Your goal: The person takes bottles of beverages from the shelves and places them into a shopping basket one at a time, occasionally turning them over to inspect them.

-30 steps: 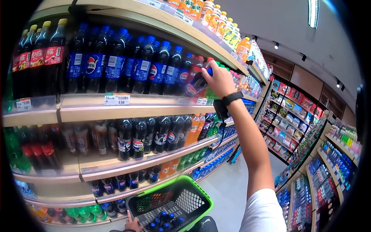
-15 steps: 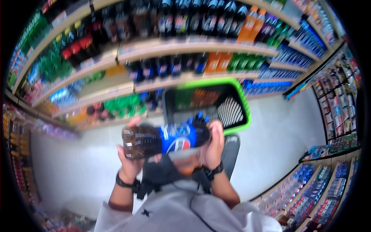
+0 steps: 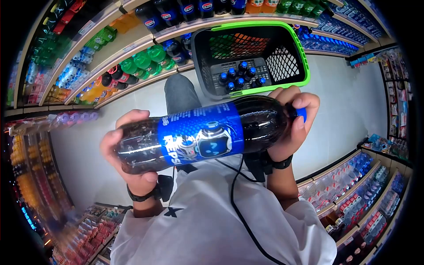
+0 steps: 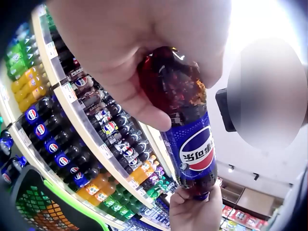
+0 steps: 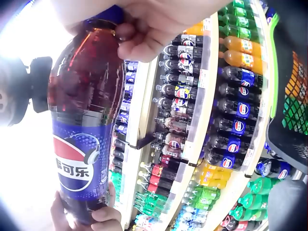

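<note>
A large cola bottle with a blue Pepsi label (image 3: 201,132) lies sideways in front of the white shirt. My left hand (image 3: 134,180) grips its base, fingers on one side and thumb on the other. At the opposite end my right hand (image 3: 297,132) is curled round the neck, beside the blue cap (image 3: 301,114). In the right wrist view, the right fingers (image 5: 142,45) bend just under the cap, and the left fingers show at the base. Dark cola fills the bottle, and a round logo shows on its label (image 4: 196,151) in the left wrist view.
A black shopping basket with a green rim (image 3: 304,66) stands on the floor by the shelf, with several blue-capped bottles (image 3: 243,66) upright inside. Shelves of drinks (image 3: 185,11) rise behind it. More drink racks (image 3: 349,190) line the right side. A knee (image 3: 180,90) is beside the basket.
The right hand has brought a bottle down from the upper shelf to the chest. The left hand has left the basket and taken the base. The bottle has come nearer and its label has turned.
</note>
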Available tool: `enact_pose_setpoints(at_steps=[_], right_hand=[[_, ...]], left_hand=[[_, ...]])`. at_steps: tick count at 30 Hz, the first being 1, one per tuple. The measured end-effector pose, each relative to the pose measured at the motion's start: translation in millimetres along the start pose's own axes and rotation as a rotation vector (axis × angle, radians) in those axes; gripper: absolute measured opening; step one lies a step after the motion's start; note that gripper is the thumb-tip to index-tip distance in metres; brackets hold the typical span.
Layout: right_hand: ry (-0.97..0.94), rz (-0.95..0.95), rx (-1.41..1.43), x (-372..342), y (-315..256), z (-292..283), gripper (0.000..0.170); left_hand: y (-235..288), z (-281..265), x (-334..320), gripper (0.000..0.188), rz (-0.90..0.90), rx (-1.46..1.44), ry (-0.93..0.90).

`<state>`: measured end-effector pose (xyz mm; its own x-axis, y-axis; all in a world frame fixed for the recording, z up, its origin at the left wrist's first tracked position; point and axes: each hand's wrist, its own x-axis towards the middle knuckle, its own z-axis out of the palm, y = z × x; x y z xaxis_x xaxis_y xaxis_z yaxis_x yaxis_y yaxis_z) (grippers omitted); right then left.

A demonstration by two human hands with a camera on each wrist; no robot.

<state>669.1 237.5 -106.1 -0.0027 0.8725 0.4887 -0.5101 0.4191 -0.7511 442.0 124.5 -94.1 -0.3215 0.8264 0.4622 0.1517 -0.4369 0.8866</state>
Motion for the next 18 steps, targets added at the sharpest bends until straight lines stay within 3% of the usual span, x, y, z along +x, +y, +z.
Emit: enact_pose_setpoints(at_steps=[2, 4, 7, 10, 13, 15, 17, 18], right_hand=[[0.049, 0.088, 0.035, 9, 4, -4, 0.037], [0.079, 0.205, 0.031, 16, 2, -8, 0.036], [0.120, 0.243, -0.169, 27, -1, -17, 0.032], [0.122, 0.220, -0.294, 34, 2, -20, 0.031], [0.087, 0.282, -0.127, 32, 6, -32, 0.033], [0.026, 0.318, -0.269, 36, 3, -36, 0.030], [-0.003, 0.365, -0.497, 42, 4, -37, 0.024], [0.022, 0.357, -0.520, 41, 10, -46, 0.023]], left_hand=[[-7, 10, 4, 0.080, 0.222, 0.011, 0.006], [-16, 12, 6, 0.078, 0.415, 0.144, -0.106], [-42, 26, 7, 0.058, 0.529, -0.060, -0.119], [-54, 24, 7, 0.033, 0.596, -0.309, -0.249], [-38, 8, -2, 0.054, 0.106, -0.388, -0.352], [-35, 2, -2, 0.071, -0.134, -0.398, -0.394], [-66, -13, -5, 0.078, -0.137, -0.251, -0.514], [-87, 0, 3, 0.077, 0.128, -0.075, -0.499]])
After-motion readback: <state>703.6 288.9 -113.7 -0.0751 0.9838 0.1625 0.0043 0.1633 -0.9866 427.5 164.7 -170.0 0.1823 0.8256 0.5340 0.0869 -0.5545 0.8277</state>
